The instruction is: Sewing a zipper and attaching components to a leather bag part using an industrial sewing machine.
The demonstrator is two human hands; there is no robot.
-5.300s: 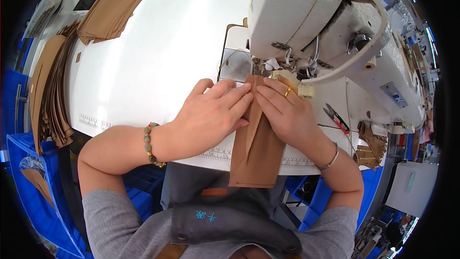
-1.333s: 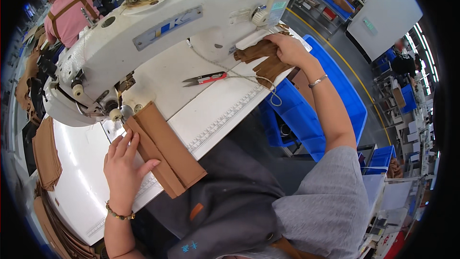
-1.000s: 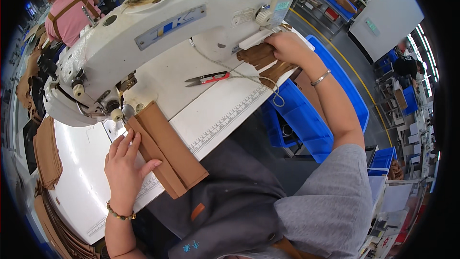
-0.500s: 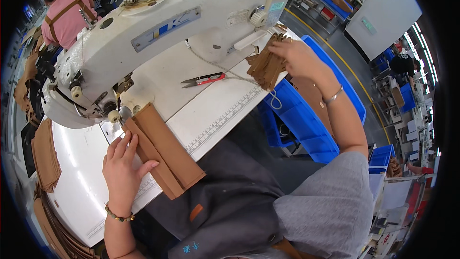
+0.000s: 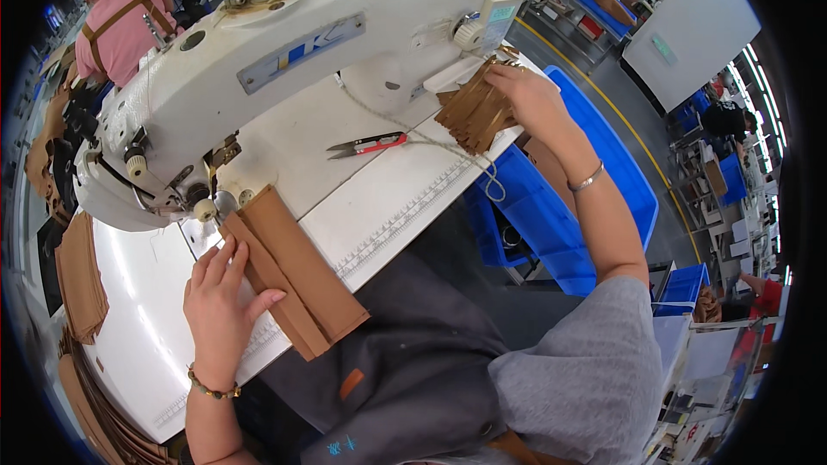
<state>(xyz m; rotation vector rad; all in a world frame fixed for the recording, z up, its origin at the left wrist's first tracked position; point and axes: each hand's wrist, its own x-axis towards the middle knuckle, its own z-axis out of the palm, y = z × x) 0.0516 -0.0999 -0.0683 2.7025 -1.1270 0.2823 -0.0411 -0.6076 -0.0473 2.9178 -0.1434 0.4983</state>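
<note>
A folded brown leather-like panel (image 5: pixel 314 280) lies on the white table of a sewing machine (image 5: pixel 345 34), its far end by the needle area. My left hand (image 5: pixel 220 293) rests on the panel's left edge, fingers stretched out and thumb apart. Over at the table's right end, my right hand (image 5: pixel 532 102) is at a pile of small brown strips (image 5: pixel 478 112). Its fingers bend onto the top of the pile, and the fingertips are partly hidden, so whether a strip is gripped is unclear. Red-and-black thread snips (image 5: pixel 369 145) lie between the two hands.
Blue plastic bins (image 5: pixel 551 224) stand at the table's right, one with brown pieces inside. A cord loop (image 5: pixel 493 185) hangs over the front edge. Stacked brown panels (image 5: pixel 82 280) lie at the left. A person in pink (image 5: pixel 129 26) sits beyond the machine.
My right hand and forearm have shifted slightly, and the strips under the fingers have fanned out a little. My left hand and the panel have stayed in place.
</note>
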